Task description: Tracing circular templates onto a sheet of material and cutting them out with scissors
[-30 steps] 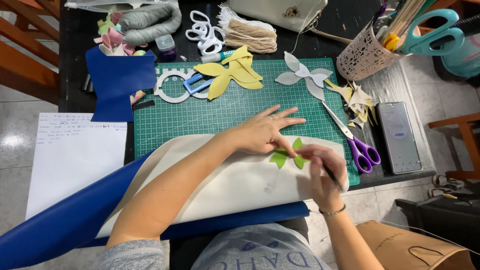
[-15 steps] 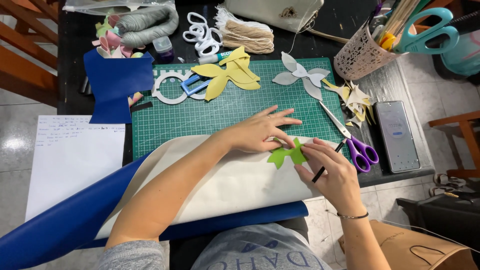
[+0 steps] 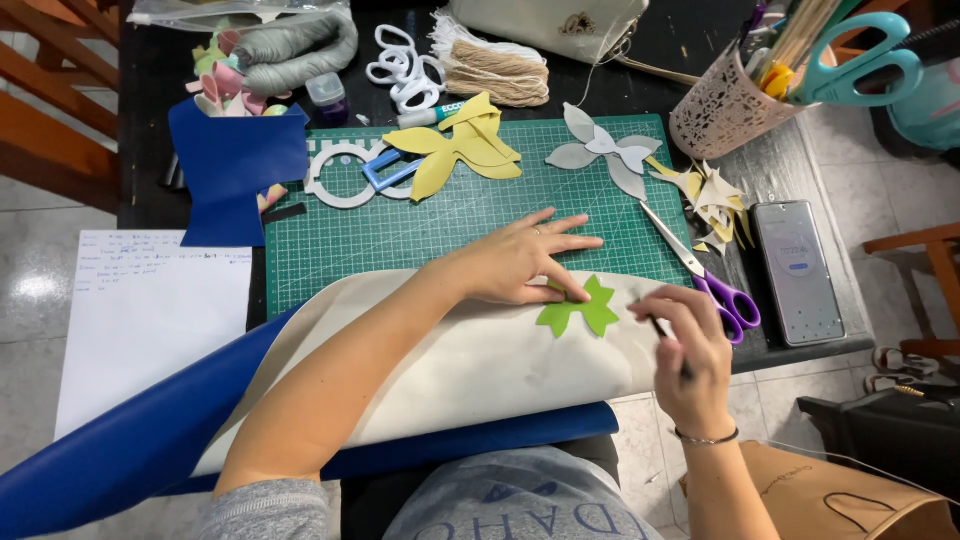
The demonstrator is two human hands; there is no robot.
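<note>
My left hand (image 3: 520, 262) lies flat on a rolled sheet, blue outside and cream inside (image 3: 470, 370), its fingertips pinning a green leaf-shaped cutout (image 3: 582, 310) to the cream side. My right hand (image 3: 690, 355) grips a thin dark pen just right of the cutout, tip at the sheet. The sheet overlaps the near edge of a green cutting mat (image 3: 400, 230).
Purple-handled scissors (image 3: 715, 285) and a phone (image 3: 798, 270) lie at the right. Yellow (image 3: 455, 150) and grey (image 3: 605, 150) cutouts, white rings (image 3: 340, 180), a blue foam piece (image 3: 235, 170), twine (image 3: 495, 70), and a holder with teal scissors (image 3: 740, 100) sit farther back. White paper (image 3: 150, 310) lies left.
My right hand has drawn back to the right, off the green cutout, which now shows fully. My left hand stays pressed on it.
</note>
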